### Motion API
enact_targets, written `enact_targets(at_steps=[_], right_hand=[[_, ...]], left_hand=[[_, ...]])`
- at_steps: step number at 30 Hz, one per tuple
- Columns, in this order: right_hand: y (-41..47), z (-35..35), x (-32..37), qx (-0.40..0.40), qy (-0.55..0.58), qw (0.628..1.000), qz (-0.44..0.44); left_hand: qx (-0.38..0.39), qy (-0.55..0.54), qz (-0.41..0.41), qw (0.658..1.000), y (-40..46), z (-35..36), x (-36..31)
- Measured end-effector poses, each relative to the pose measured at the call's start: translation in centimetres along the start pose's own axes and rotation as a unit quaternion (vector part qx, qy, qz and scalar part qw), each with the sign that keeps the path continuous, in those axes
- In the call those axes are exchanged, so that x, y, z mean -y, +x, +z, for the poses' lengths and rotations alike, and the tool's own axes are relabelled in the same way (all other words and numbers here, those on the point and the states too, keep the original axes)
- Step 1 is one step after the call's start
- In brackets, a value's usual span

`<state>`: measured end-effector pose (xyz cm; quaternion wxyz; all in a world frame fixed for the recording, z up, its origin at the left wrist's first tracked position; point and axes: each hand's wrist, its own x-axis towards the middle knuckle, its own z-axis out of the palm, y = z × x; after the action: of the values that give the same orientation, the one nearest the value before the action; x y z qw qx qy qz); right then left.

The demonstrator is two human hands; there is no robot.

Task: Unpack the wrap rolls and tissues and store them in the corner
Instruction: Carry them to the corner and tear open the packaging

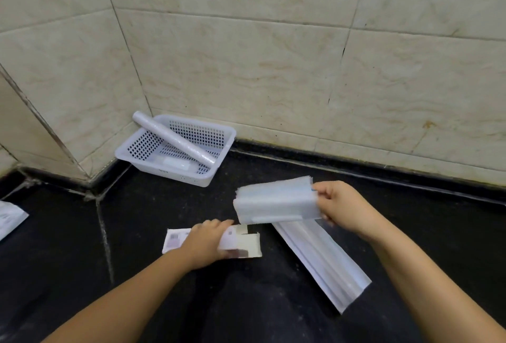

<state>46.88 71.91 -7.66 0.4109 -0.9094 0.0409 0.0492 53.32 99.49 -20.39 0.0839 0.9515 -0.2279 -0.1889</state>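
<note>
My right hand (343, 207) grips one end of a white tissue stack (275, 201) and holds it above the dark counter. My left hand (206, 241) presses on a flat printed wrapper (246, 244) lying on the counter just below the stack. A white perforated basket (204, 145) stands in the tiled corner. A clear wrap roll (175, 138) leans diagonally across the basket, its top end against the wall. A small flat pale packet (176, 163) lies on the basket floor.
A long flat white plastic package (323, 260) lies on the counter to the right, partly under the tissue stack. Another white package (9, 218) pokes in at the left edge. Tiled walls meet behind the basket.
</note>
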Motion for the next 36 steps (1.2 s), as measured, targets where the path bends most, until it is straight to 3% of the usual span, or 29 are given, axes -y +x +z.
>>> enact_targets(at_steps=[2, 3, 6, 8, 9, 11, 14, 17, 20, 22, 24, 27, 30, 33, 36], right_hand=[[0.0, 0.2, -0.9, -0.009, 0.072, 0.997, 0.031], [0.0, 0.3, -1.3, -0.017, 0.095, 0.994, 0.041], [-0.3, 0.3, -2.0, -0.033, 0.117, 0.991, 0.057], [-0.4, 0.5, -1.9, -0.025, 0.098, 0.994, 0.043], [-0.3, 0.5, -1.7, -0.017, 0.094, 0.995, 0.029], [0.1, 0.7, -1.1, -0.003, 0.098, 0.995, 0.000], [1.0, 1.3, -0.2, 0.026, 0.087, 0.995, -0.029], [2.3, 1.9, 0.9, 0.091, 0.064, 0.993, -0.028], [4.3, 2.9, 2.3, 0.020, -0.034, 0.998, -0.055], [5.7, 4.5, 4.4, -0.001, -0.120, 0.983, -0.136], [7.3, 7.3, 6.9, 0.049, -0.223, 0.950, -0.214], [11.2, 11.1, 10.2, 0.090, -0.308, 0.919, -0.228], [16.1, 12.7, 12.1, 0.095, -0.245, 0.948, -0.182], [21.5, 14.3, 12.8, 0.061, -0.173, 0.976, -0.116], [26.6, 17.4, 13.5, 0.047, -0.142, 0.985, -0.088]], left_hand=[[0.019, -0.036, 0.013, 0.999, 0.1, 0.5, -0.3], [-0.014, -0.091, 0.022, 0.995, 0.0, 0.1, -0.7], [-0.252, -0.224, 0.069, 0.939, -0.8, -3.2, -2.3], [-0.351, -0.148, 0.149, 0.913, -1.5, -5.9, -3.8], [-0.351, -0.082, 0.188, 0.913, -1.4, -7.1, -4.5], [-0.266, -0.026, 0.217, 0.939, -1.1, -8.9, -5.7], [-0.156, -0.095, 0.172, 0.968, -0.7, -10.3, -5.5], [-0.150, -0.132, 0.155, 0.968, -1.0, -10.5, -3.6], [-0.136, -0.123, 0.128, 0.975, -1.2, -10.7, -0.6], [-0.133, -0.127, 0.110, 0.977, -0.9, -11.0, 1.4], [-0.133, -0.131, 0.116, 0.976, 0.0, -11.6, 3.1], [-0.133, -0.125, 0.132, 0.974, 1.9, -12.9, 5.9], [-0.201, -0.134, 0.116, 0.963, 3.9, -13.6, 11.0], [-0.303, -0.181, 0.012, 0.936, 5.8, -13.0, 16.9], [-0.269, -0.092, -0.063, 0.957, 7.4, -10.1, 21.1]])
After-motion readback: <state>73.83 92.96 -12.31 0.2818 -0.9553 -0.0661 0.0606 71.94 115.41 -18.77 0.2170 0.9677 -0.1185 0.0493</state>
